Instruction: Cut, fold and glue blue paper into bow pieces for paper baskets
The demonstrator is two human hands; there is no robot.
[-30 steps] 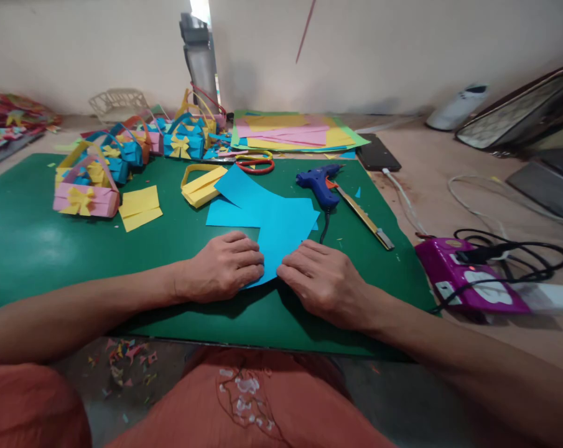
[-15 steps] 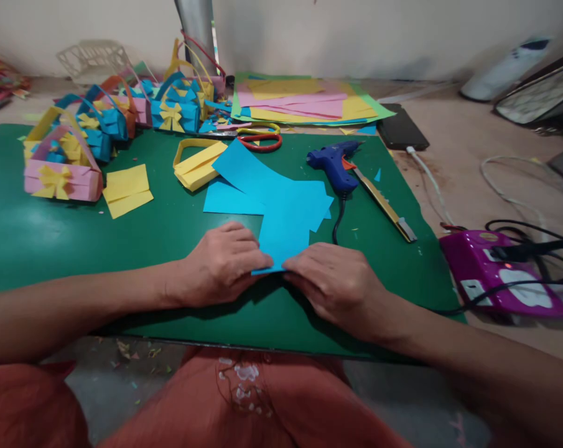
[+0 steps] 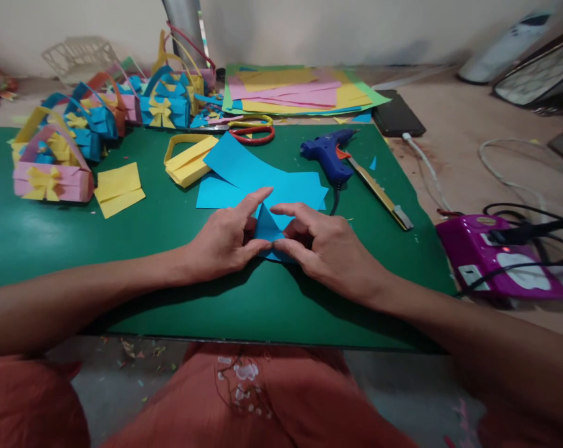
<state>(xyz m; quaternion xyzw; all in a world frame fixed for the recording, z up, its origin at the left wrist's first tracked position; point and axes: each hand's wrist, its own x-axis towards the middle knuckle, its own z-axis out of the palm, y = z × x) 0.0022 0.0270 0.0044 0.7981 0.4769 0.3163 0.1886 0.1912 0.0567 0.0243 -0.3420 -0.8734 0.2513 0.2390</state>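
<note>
Between my two hands is a piece of blue paper (image 3: 268, 228), with a pointed fold standing up in its middle. My left hand (image 3: 229, 236) grips its left side, thumb low at the near edge and index finger stretched up by the point. On the other side my right hand (image 3: 325, 246) pinches the paper, its thumb against the lower edge. Just beyond, more blue paper sheets (image 3: 248, 168) lie overlapping on the green mat (image 3: 169, 305). A small yellow paper box with a handle (image 3: 191, 163) touches their left end.
Several finished paper baskets (image 3: 55, 180) stand at the left, near a creased yellow paper (image 3: 119, 188). Scissors (image 3: 253, 132) lie before stacked coloured sheets (image 3: 300, 93). A blue glue gun (image 3: 330, 155), a cutter knife (image 3: 379, 193), a phone (image 3: 397, 115) and a purple power box (image 3: 491, 255) are at the right.
The blue paper's near edge was pressed flat between my fingers; now a pointed fold stands up from it. My fingers have spread around it, and the view has shifted slightly.
</note>
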